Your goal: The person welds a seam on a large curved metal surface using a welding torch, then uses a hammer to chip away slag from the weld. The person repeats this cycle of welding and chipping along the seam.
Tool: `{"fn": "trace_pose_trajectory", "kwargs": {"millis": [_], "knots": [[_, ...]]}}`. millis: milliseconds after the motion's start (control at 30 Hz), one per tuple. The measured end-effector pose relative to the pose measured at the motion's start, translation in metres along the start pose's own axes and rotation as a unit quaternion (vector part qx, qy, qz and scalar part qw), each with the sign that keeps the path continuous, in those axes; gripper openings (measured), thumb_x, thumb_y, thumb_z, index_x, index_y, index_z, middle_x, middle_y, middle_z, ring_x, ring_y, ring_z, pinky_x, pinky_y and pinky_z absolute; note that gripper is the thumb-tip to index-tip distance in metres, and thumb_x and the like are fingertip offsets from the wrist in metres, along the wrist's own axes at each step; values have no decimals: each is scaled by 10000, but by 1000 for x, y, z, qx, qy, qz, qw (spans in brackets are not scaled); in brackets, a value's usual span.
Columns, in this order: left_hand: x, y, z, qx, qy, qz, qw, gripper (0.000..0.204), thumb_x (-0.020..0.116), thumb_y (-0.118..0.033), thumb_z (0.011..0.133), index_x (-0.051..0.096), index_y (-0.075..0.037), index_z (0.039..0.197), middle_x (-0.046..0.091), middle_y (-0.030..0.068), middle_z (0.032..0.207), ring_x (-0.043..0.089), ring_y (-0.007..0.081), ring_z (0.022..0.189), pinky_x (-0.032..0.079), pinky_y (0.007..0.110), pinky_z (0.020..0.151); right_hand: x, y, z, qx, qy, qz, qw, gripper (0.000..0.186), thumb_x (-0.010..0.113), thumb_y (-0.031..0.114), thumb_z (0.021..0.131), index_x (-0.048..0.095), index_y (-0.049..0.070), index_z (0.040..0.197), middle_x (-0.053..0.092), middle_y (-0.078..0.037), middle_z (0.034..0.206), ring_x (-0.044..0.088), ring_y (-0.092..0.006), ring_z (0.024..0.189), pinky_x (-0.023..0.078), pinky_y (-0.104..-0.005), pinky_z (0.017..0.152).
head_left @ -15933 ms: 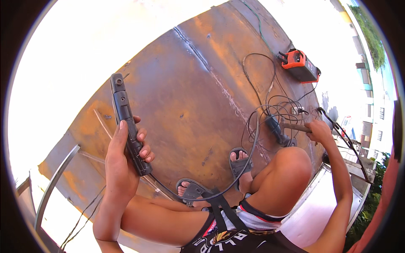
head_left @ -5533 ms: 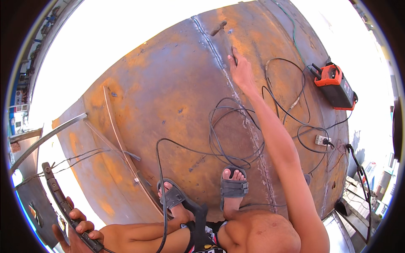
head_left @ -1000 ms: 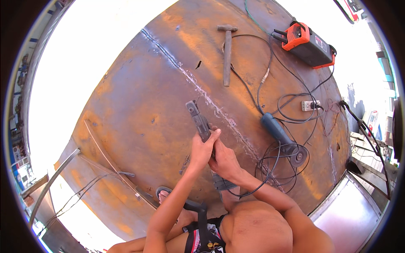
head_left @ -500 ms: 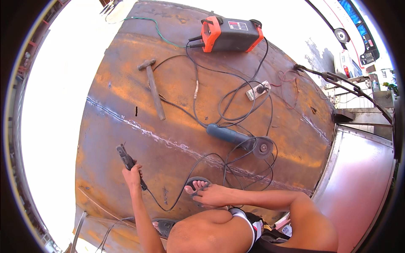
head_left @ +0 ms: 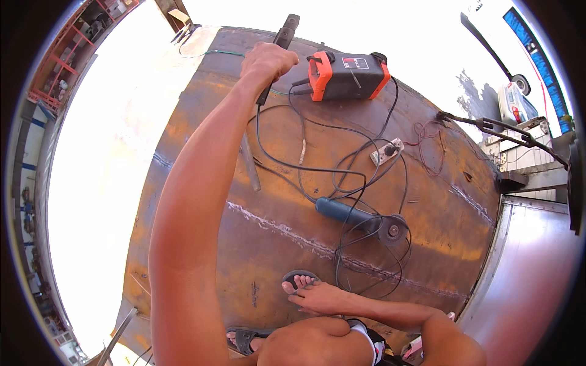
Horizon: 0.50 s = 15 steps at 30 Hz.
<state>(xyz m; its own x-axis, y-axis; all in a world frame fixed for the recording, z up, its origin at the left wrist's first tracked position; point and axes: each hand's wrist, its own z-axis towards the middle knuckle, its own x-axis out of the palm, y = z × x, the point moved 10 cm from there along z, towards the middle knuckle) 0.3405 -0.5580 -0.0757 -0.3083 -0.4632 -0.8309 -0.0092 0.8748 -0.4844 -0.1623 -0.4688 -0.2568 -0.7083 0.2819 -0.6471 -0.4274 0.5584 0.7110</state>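
Note:
My left hand (head_left: 268, 61) is raised far forward, its fingers wrapped round a black welding electrode holder (head_left: 288, 30). A black cable hangs from the holder's lower end. My right hand (head_left: 320, 299) lies across my sandalled foot (head_left: 298, 282), fingers stretched out over it. Beyond the left hand, to its right, stands a black and orange welding machine (head_left: 351, 79). A short thin grey stick (head_left: 356, 80) shows against its side. The hammer (head_left: 250, 165) lies left of middle; my left forearm hides its head. An angle grinder (head_left: 348, 211) rests on the rusty steel plate (head_left: 287, 177).
Cables loop around the grinder and a white power strip (head_left: 387, 152). A rough weld seam (head_left: 274, 226) crosses the plate. At right are a steel turnbuckle rod (head_left: 500, 127) and a shiny metal panel (head_left: 519, 262). A parked car (head_left: 516, 104) stands farther off.
My left hand has swung from low left to far forward, carrying the electrode holder and cable. The thin stick now shows by the welding machine. My right hand stays on the foot.

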Motion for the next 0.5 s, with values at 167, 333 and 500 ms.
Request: {"fn": "trace_pose_trajectory", "kwargs": {"millis": [167,333,500], "knots": [[26,-24,8,52,-7,23,998,314,742,-360,801,739,-47,813,715,66,726,710,181,696,564,347,675,-34,-7,-43,67,-154,53,984,471,623,241,986,494,18,1380,619,-241,1329,613,-417,1268,493,-439,1098],[46,40,1,18,7,-22,1000,376,807,-346,782,707,16,782,673,114,671,672,208,610,528,371,604,-65,2,-72,20,-307,189,933,469,673,187,982,561,95,1429,697,-153,1231,680,-335,1083,565,-405,951],[64,88,-34,66,59,-78,993,358,827,-294,822,618,-16,739,591,59,618,575,163,514,467,348,511,-93,-4,-104,106,-257,472,837,380,692,200,1002,640,41,1344,713,-111,1148,676,-227,1029,536,-342,939]]}}
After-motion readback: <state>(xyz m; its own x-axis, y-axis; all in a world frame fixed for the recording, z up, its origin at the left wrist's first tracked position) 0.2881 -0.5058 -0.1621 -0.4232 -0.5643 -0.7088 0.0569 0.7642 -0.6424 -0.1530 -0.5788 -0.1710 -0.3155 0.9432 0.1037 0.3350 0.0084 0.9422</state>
